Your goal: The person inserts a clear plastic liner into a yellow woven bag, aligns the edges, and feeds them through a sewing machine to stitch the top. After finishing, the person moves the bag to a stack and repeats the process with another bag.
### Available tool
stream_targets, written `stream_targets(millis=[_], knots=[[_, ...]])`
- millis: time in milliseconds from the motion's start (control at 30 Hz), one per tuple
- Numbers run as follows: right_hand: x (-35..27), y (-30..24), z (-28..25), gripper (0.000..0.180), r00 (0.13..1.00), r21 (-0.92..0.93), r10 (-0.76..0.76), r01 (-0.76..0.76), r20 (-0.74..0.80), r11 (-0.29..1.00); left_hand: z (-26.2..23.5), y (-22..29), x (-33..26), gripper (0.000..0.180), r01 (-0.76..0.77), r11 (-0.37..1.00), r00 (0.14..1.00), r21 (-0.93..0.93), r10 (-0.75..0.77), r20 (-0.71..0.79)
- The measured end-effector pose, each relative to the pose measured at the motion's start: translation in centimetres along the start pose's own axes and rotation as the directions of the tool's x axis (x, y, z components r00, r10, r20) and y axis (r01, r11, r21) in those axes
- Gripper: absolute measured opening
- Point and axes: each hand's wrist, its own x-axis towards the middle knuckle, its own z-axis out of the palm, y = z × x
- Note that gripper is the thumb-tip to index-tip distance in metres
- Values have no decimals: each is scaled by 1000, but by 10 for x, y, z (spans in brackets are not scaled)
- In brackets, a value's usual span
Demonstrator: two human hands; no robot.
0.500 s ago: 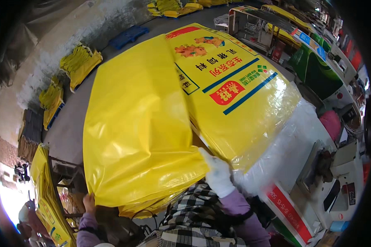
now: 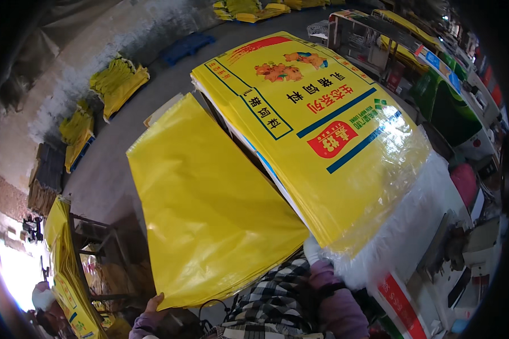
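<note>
Lowered, left hand (image 2: 154, 303) grips yellow sack (image 2: 209, 209).

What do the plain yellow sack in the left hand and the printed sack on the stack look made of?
Plain yellow sack: likely woven plastic, matte, creased but holding flat. Printed sack: probably the same with a glossy laminated face, given the glare; its white frayed edge suggests woven strands.

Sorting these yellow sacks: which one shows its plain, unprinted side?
The plain yellow sack held at its lower edge by the left hand; the printed sack beside it shows coloured graphics.
</note>
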Motion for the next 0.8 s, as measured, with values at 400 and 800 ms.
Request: stream_targets(millis=[400, 800], knots=[[-10, -41, -40, 46, 935, 95, 34, -72, 353, 993, -67, -42, 80, 56, -351, 808, 873, 473, 465, -148], [-194, -30, -323, 33, 638, 701, -292, 665, -712, -257, 355, 166, -15, 37, -773, -489, 85, 403, 550, 831]])
